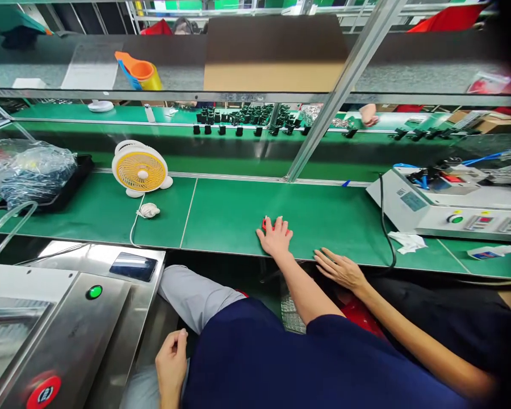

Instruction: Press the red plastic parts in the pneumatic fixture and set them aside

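Note:
My right hand (276, 237) lies palm down near the front edge of the green bench, fingers spread. Beneath its fingers is a small red object (264, 224), mostly covered, so its kind is hidden. My left hand (171, 359) is beside my body, over my lap, with its fingers curled closed; nothing shows in it. Just right of my right forearm, a co-worker's hand (343, 271) hangs at the bench edge with its fingers out.
A yellow-and-white fan (140, 170) stands left on the bench, near a black tray (83, 170) with bagged parts. To the right sits a white machine (460, 210). Lower left is a steel machine (97, 335) with a phone (133, 266). Small black parts (255, 116) line the shelf behind.

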The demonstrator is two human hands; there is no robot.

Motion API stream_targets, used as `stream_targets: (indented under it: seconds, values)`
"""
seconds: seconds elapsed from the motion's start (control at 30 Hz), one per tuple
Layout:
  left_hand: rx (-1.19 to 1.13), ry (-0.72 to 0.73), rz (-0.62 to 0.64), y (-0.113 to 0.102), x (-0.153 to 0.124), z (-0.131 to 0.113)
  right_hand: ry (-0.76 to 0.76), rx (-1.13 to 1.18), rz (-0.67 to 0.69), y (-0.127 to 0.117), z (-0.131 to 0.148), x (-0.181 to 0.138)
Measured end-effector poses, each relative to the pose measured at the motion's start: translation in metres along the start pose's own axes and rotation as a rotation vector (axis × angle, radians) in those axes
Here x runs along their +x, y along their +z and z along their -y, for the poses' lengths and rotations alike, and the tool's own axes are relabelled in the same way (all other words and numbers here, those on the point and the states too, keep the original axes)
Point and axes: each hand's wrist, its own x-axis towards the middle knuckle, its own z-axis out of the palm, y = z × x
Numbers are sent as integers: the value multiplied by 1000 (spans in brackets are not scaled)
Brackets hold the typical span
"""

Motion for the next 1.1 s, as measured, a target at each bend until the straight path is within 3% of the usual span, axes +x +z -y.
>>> stream_targets:
  seconds: [0.23,0.4,0.63,0.87,0.97,1.1]
  values:
    - [-27,-38,-35,8,-23,4,-474,84,195,24,124,3]
    - [-48,-79,-144,-3,-35,10,-571,232,231,39,183,18]
    - [-102,-262,-240,-3,-49,23,-540,289,146,47,182,23]
    - [-65,-166,-206,-5,-43,9,-492,279,123,39,178,19]
    - [-77,-131,-225,-11,-39,-2,-587,394,31,37,179,14]
    - [-103,-63,-272,-29,-32,-26,-821,708,-86,23,193,-13]
